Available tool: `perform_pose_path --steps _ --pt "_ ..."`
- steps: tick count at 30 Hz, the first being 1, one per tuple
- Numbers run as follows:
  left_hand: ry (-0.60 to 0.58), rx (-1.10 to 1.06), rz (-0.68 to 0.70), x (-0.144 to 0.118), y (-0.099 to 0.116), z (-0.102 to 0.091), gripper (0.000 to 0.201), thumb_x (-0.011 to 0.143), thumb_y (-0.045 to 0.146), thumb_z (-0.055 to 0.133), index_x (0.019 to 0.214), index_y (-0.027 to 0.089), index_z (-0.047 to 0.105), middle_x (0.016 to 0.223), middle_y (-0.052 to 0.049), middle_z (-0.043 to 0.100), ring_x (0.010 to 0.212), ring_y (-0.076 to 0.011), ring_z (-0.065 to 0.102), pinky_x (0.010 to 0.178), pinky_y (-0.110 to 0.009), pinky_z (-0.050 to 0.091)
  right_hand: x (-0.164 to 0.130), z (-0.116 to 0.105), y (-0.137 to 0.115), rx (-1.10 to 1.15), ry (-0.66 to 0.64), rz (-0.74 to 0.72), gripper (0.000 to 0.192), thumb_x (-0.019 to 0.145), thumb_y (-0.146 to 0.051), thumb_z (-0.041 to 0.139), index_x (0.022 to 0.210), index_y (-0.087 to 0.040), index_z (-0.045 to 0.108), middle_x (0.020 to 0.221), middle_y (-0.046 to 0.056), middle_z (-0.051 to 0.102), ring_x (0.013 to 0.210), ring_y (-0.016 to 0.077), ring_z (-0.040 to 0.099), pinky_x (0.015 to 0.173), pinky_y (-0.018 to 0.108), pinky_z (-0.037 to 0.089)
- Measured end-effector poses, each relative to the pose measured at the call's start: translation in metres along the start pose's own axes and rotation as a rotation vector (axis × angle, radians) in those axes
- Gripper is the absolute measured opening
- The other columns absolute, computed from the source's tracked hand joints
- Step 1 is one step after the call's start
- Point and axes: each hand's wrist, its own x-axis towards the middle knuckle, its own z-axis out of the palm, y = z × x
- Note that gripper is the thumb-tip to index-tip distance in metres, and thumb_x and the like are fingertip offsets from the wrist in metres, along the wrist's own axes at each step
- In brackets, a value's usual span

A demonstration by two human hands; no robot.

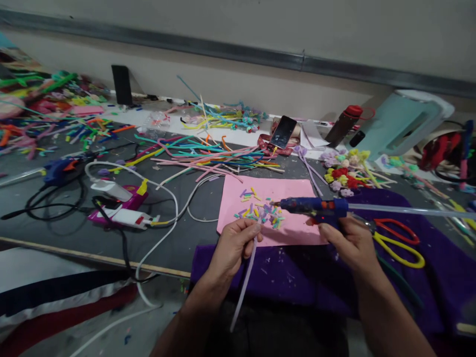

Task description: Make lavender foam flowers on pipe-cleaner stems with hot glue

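Both hands (238, 243) (351, 243) closed, gripping

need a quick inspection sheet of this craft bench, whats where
surface: dark table with a purple cloth at the near edge and a pink sheet on top
job's things: blue glue gun, lilac stem, small cut pieces on the pink sheet
clutter: loose chenille stems, finished flowers, scissors, phone, bottle
hands: left hand pinches the lilac stem; right hand grips the glue gun, nozzle at the stem's tip
cables: white cable and black cable run to a power strip
surroundings: plain wall, pale plastic stool tipped on its side
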Motion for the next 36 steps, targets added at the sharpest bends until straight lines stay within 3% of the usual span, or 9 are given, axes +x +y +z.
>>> perform_pose_path --steps 4,7,10,16,21,24,27,30,36 --pt "0.013 -0.038 0.003 0.000 0.001 0.000 0.024 0.067 0.034 0.067 0.066 0.014 0.055 0.056 0.004 0.058 0.028 0.0009 0.031 0.028 -0.014 0.017 0.010 0.004 0.008 0.070 0.052 0.205 0.027 0.083 -0.031 0.052 0.059 -0.018 0.050 0.055 -0.004 0.050 0.052 0.0106 0.049 0.053 0.023 0.038" --pt "0.015 -0.043 0.018 0.000 0.002 0.000 0.022 0.068 0.033 0.067 0.066 0.013 0.055 0.057 0.004 0.058 0.028 0.0016 0.031 0.028 -0.014 0.017 0.019 0.011 0.025 0.103 0.068 0.318 0.018 0.081 -0.037 0.052 0.080 -0.019 0.056 0.055 -0.006 0.049 0.047 0.0096 0.046 0.047 0.022 0.036" --pt "0.023 -0.055 0.034 -0.001 0.003 0.000 0.020 0.069 0.032 0.066 0.069 0.014 0.056 0.058 0.004 0.058 0.029 0.0017 0.031 0.028 -0.014 0.016 0.026 0.017 0.046 0.062 0.126 0.358 0.031 0.077 -0.041 0.054 0.096 -0.017 0.058 0.067 -0.002 0.059 0.051 0.0109 0.051 0.049 0.023 0.039" --pt "0.013 -0.049 0.026 -0.001 0.003 -0.001 0.020 0.070 0.032 0.065 0.070 0.014 0.056 0.058 0.004 0.058 0.030 0.0015 0.031 0.028 -0.013 0.018 0.029 0.021 0.067 -0.334 0.107 0.357 0.040 0.077 -0.046 0.051 0.097 -0.013 0.061 0.076 0.006 0.065 0.064 0.0168 0.058 0.056 0.026 0.040" --pt "0.002 -0.061 0.021 0.000 0.002 -0.002 0.019 0.071 0.031 0.064 0.071 0.015 0.056 0.057 0.004 0.058 0.030 0.0014 0.032 0.028 -0.014 0.018 0.025 0.020 0.047 -0.757 0.102 0.292 0.037 0.079 -0.045 0.051 0.094 -0.013 0.062 0.083 0.012 0.064 0.072 0.0213 0.058 0.059 0.028 0.038" --pt "-0.007 -0.064 0.020 0.000 0.001 -0.002 0.018 0.072 0.031 0.064 0.071 0.014 0.056 0.057 0.004 0.057 0.030 0.0018 0.031 0.029 -0.013 0.017 0.024 0.021 0.031 -0.782 0.159 0.119 0.026 0.082 -0.033 0.051 0.098 -0.015 0.062 0.091 0.012 0.061 0.082 0.0222 0.055 0.067 0.030 0.039" --pt "-0.013 -0.056 0.014 -0.001 0.001 -0.002 0.018 0.072 0.031 0.064 0.072 0.014 0.057 0.057 0.004 0.057 0.030 0.0020 0.031 0.029 -0.013 0.017 0.030 0.027 0.020 -0.561 -0.059 -0.057 0.018 0.084 -0.023 0.049 0.094 -0.019 0.063 0.088 0.008 0.061 0.081 0.0178 0.056 0.068 0.027 0.040" --pt "-0.010 -0.047 0.009 -0.001 0.002 -0.001 0.018 0.071 0.031 0.064 0.072 0.014 0.057 0.057 0.005 0.057 0.030 0.0019 0.031 0.029 -0.013 0.017 0.040 0.043 0.018 -0.422 -0.285 -0.131 0.015 0.083 -0.020 0.051 0.091 -0.020 0.064 0.085 0.005 0.061 0.079 0.0153 0.056 0.068 0.024 0.040" --pt "-0.002 -0.044 0.001 -0.002 0.004 0.000 0.020 0.070 0.032 0.065 0.070 0.014 0.056 0.057 0.004 0.057 0.030 0.0015 0.031 0.029 -0.013 0.017 0.048 0.065 0.026 -0.351 -0.344 -0.102 0.016 0.081 -0.015 0.050 0.080 -0.019 0.065 0.083 0.005 0.060 0.078 0.0143 0.056 0.068 0.023 0.039"
